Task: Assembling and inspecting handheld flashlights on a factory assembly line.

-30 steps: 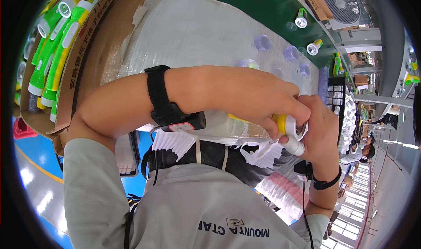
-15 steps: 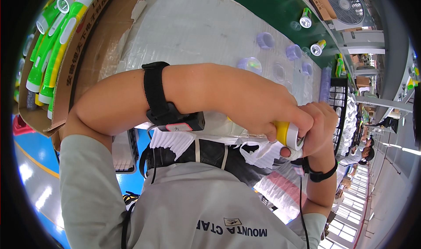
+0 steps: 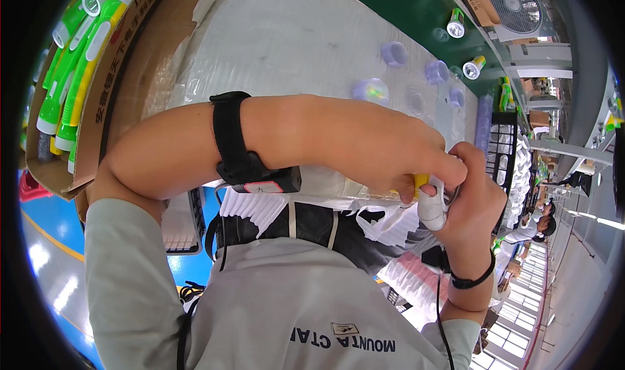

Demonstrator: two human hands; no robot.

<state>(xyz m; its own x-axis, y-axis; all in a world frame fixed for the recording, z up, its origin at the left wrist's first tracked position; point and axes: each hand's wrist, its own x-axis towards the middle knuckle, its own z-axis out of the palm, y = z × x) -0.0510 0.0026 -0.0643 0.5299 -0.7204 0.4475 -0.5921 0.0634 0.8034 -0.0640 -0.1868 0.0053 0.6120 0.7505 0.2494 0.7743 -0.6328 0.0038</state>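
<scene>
In front of me, close to my body, both hands meet around a flashlight (image 3: 421, 179). Only a bit of its yellow body shows; its white head end is mostly hidden by my fingers. My left hand (image 3: 416, 158) comes across from the left and is closed round the yellow body. Over the head end, my right hand (image 3: 476, 197) is curled, its thumb wearing a white wrap (image 3: 431, 210). Black bands are strapped on my left forearm (image 3: 229, 132) and right wrist (image 3: 474, 275).
A cardboard box (image 3: 104, 109) of green and yellow flashlights (image 3: 81, 77) stands left. Several clear purple-tinted rings (image 3: 394, 55) lie on the plastic-covered table (image 3: 280, 38). Two flashlights (image 3: 474, 67) stand farther right, near a fan (image 3: 511, 5). A black crate (image 3: 502, 142) borders my right hand.
My right hand has rotated about the flashlight's head, its wrapped thumb swinging up and the wrist shifting slightly. The white head, plain before, is now mostly covered. My left hand barely moved.
</scene>
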